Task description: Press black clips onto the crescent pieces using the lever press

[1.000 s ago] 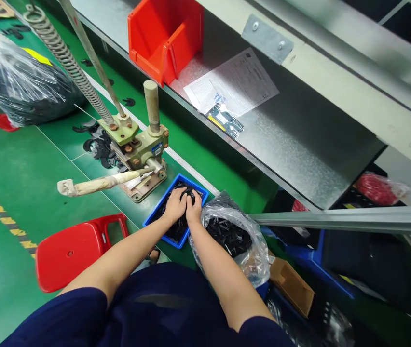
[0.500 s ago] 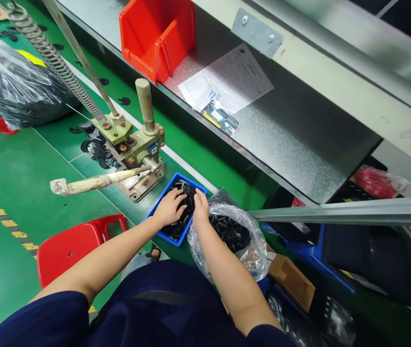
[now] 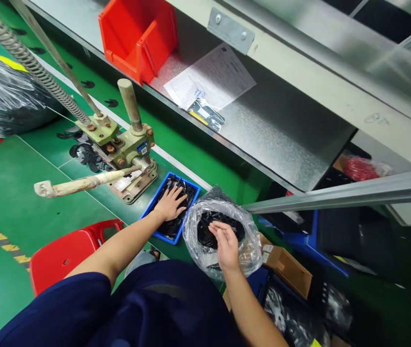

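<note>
My left hand [image 3: 170,203] lies flat with fingers spread on the small black parts inside a blue tray [image 3: 162,235] at the green bench's near edge. My right hand [image 3: 226,244] hovers over the mouth of a clear plastic bag [image 3: 252,238] filled with black parts, fingers loosely curled and apart, with nothing visibly held. The bag stands just right of the tray. A green hand press [image 3: 126,144] with a wrapped lever [image 3: 78,183] stands directly behind the tray.
A red stool [image 3: 64,253] is below left. Loose black parts [image 3: 86,154] lie by the press. Another bag of parts [image 3: 6,103] sits far left. A metal shelf holds a red bin [image 3: 136,33] and papers [image 3: 209,77]. Cardboard box [image 3: 292,274] and crates lie right.
My right hand left the blue tray and moved right and down over the bag's opening. My left hand stayed in the tray and flattened out. The view shifted slightly right.
</note>
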{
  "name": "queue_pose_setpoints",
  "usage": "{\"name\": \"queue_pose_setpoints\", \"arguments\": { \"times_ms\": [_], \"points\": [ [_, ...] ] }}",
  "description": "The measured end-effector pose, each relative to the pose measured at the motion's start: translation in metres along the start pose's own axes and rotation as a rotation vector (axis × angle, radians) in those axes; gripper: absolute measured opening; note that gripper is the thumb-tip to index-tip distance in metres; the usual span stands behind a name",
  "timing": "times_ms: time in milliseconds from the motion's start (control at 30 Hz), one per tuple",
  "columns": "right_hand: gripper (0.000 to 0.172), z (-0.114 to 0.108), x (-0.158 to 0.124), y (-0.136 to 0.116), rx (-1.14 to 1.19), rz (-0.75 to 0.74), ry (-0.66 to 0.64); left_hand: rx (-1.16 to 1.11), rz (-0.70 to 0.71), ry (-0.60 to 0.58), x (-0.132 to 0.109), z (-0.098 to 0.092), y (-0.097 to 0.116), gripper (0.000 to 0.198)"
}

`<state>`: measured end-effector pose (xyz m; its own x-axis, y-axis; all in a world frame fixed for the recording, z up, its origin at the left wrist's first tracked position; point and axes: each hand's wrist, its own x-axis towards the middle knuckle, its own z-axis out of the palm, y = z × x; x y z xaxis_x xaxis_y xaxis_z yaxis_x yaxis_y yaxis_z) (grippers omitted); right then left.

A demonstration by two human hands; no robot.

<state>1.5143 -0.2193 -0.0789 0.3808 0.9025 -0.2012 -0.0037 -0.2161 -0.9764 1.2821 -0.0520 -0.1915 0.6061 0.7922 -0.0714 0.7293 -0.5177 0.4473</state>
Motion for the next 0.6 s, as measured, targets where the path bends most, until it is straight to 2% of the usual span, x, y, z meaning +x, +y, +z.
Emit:
{"name": "queue_pose_setpoints", "arguments": {
  "times_ms": [100, 233, 333, 433, 500, 567, 600],
  "points": [
    [0.040, -0.033, -0.001, 0.013, -0.139, 0.008, 0.047, 0.046, -0.008, -0.002, -0.009, 0.004, 0.002, 0.067],
    [0.037, -0.067, 0.010, 0.028, -0.379, 0.032, -0.003, 0.065, -0.013, -0.003, -0.042, 0.011, 0.000, 0.068],
    [0.030, -0.082, 0.018, 0.037, -0.545, 0.056, -0.049, 0.067, -0.018, 0.000, -0.068, 0.009, -0.007, 0.067],
    [0.031, -0.090, 0.025, 0.045, -0.675, 0.092, -0.075, 0.052, -0.032, 0.056, -0.082, -0.005, -0.005, 0.059],
    [0.035, -0.091, 0.030, 0.049, -0.745, 0.117, -0.098, -0.005, -0.028, 0.153, -0.084, -0.020, 0.011, 0.052],
    [0.040, -0.089, 0.036, 0.053, -0.803, 0.147, -0.130, -0.116, 0.026, 0.233, -0.079, -0.033, 0.040, 0.045],
    [0.041, -0.087, 0.038, 0.055, -0.829, 0.164, -0.145, -0.188, 0.076, 0.233, -0.074, -0.038, 0.059, 0.042]
  ]
}}
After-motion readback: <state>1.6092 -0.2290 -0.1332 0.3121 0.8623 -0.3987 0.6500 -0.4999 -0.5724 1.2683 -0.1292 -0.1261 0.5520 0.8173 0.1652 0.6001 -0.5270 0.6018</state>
